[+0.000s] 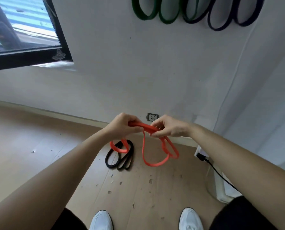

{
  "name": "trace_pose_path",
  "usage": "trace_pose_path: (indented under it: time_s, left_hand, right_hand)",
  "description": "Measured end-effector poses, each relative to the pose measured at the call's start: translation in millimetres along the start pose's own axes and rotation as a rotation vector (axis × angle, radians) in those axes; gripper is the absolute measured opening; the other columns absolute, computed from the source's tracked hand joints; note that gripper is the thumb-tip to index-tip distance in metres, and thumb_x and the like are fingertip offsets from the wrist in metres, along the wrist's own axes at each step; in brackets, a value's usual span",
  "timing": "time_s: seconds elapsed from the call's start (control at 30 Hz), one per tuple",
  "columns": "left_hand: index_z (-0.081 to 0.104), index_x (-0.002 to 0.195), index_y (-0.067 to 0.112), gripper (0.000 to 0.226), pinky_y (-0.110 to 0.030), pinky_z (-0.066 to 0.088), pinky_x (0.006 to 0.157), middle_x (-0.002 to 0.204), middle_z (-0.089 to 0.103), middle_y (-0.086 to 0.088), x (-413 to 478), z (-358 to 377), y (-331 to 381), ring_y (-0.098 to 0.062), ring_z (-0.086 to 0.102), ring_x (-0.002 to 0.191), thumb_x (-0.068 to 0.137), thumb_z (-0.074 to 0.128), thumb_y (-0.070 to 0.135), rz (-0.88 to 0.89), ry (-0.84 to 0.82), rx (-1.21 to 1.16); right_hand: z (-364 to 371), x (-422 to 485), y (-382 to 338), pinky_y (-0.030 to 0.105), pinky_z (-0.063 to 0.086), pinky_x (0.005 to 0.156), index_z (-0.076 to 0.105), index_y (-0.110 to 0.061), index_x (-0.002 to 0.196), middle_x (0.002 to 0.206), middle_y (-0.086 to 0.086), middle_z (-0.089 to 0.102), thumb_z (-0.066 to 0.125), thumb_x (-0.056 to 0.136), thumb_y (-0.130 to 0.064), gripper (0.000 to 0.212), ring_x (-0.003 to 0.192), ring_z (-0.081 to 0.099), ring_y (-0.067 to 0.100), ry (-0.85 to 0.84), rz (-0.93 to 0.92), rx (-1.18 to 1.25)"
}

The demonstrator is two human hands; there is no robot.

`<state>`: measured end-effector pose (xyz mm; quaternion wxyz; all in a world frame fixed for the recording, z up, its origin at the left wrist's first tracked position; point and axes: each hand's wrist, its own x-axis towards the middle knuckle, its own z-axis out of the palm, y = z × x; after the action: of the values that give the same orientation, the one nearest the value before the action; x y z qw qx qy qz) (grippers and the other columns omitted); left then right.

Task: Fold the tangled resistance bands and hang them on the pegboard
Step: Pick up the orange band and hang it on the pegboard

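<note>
Band, orange: likely soft, light, springy; loops dangling centre frame. Pinched at gathered top by left hand, right hand. Best hold: bunched fold.

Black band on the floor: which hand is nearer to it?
Left. Both hold the orange band; the left hand is above the black band, the right hand farther right.
</note>
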<state>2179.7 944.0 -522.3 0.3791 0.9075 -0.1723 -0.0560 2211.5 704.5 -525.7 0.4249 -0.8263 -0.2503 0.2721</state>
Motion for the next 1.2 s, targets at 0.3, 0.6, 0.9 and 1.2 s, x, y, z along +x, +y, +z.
trace_pose_path:
  time_s: [0.3,0.6,0.9,1.2]
  left_hand:
    - [0.075,0.090,0.030,0.006,-0.018,0.045,0.053,0.063,0.066,0.010,-13.1,-9.6,12.4,-0.004,0.055,0.053,0.087,0.079,0.028,0.078,0.049,0.030]
    - [0.077,0.101,0.010,0.014,-0.026,0.057,0.076,0.086,0.077,-0.009,-15.1,-17.0,18.0,-0.015,0.070,0.077,0.088,0.077,0.013,0.061,0.153,-0.408]
    - [0.076,0.104,0.008,0.019,-0.021,0.052,0.068,0.090,0.077,-0.010,-13.4,-33.3,32.4,-0.012,0.066,0.074,0.088,0.075,0.018,0.063,0.325,-0.598]
    - [0.074,0.103,0.008,0.029,-0.039,0.061,0.080,0.086,0.073,-0.014,29.6,-98.0,108.0,-0.024,0.072,0.077,0.088,0.073,0.033,0.096,0.229,-0.563]
  right_hand:
    - [8.4,-14.5,-16.6,0.015,0.043,0.061,0.080,-0.022,0.105,0.068,-0.021,0.067,0.072,0.090,-0.012,0.019,0.062,0.052,0.002,0.170,-0.057,-0.121]
    - [27.2,-0.7,-32.0,0.041,0.057,0.096,0.078,-0.024,0.105,0.099,0.004,0.077,0.079,0.085,-0.026,0.020,0.097,0.073,0.020,0.240,-0.137,0.034]
    - [7.3,-5.7,-67.2,0.022,0.057,0.083,0.078,-0.010,0.105,0.089,-0.002,0.079,0.079,0.086,-0.011,0.020,0.091,0.076,0.011,0.412,-0.226,0.134]
    - [-71.7,-24.6,-148.0,0.036,0.059,0.093,0.069,-0.009,0.111,0.095,0.007,0.078,0.071,0.092,-0.015,0.020,0.093,0.076,0.015,0.443,-0.283,0.057]
